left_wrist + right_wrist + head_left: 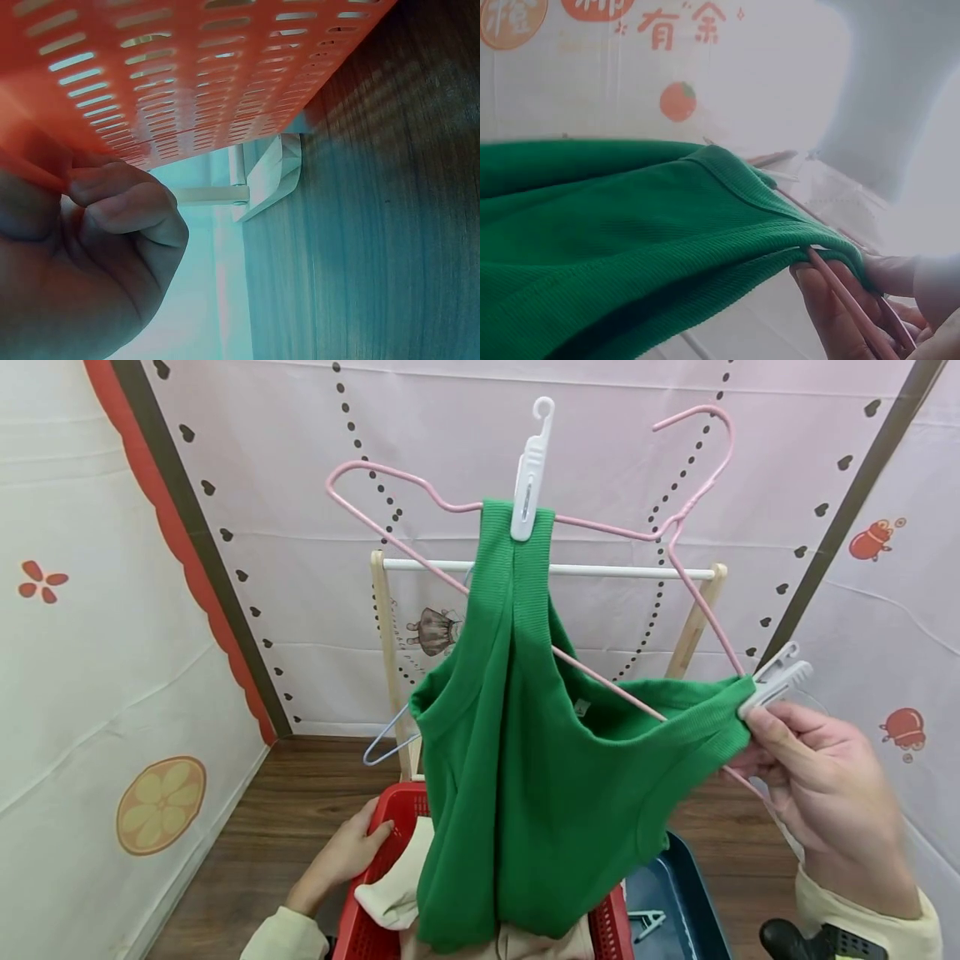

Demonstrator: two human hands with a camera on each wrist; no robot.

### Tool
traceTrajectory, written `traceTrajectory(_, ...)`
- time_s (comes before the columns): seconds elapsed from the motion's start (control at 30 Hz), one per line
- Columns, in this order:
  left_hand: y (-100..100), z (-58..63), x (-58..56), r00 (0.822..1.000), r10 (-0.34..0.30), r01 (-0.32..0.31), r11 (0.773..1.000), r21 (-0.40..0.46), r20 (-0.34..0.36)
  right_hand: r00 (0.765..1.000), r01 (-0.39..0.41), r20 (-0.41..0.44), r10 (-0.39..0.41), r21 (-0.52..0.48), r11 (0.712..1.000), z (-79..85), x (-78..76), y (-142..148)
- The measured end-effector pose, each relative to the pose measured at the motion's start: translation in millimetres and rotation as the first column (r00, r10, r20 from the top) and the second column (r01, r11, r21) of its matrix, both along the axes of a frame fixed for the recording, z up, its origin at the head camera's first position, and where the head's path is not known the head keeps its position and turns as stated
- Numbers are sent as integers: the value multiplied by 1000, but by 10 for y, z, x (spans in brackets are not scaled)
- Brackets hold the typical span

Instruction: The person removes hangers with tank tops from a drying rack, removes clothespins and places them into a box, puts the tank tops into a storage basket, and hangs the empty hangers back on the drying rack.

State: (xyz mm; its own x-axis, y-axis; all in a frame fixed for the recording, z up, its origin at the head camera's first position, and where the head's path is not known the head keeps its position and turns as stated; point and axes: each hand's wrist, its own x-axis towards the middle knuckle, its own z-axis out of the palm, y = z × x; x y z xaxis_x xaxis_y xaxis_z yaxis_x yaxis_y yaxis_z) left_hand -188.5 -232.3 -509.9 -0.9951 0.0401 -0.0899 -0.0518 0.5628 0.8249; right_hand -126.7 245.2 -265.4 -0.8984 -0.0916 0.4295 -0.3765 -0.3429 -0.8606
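Observation:
A green tank top [517,760] hangs on a pink clothes hanger [607,529], tilted with the hook at upper right. One white clothespin [529,485] sits on the strap at the top; another white clothespin [772,681] is at the strap on the right. My right hand [832,777] holds the hanger's right end, its thumb against that strap beside the second clothespin. In the right wrist view, the fingers [829,315] wrap the pink hanger under the green fabric. Lower left, my left hand [348,852] grips the rim of a red basket [386,827].
Light-coloured cloth [401,881] lies in the basket, partly behind the green top. A blue tray [678,893] with a pale clothespin [647,922] stands to the right. Behind is a wooden rack with a white bar [600,570] and a blue hanger [390,739].

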Motion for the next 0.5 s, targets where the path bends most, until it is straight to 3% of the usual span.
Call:
traceTrajectory(0.23, -8, -3, 10, 1000, -8, 8, 1000, 2, -16, 999, 4, -42, -6, -45, 999, 25, -84, -23)
traceTrajectory(0.5, 2, 8, 2, 1000, 3, -3, 1000, 17, 0, 999, -11, -45, 11, 8, 1000, -37, -127, -33)
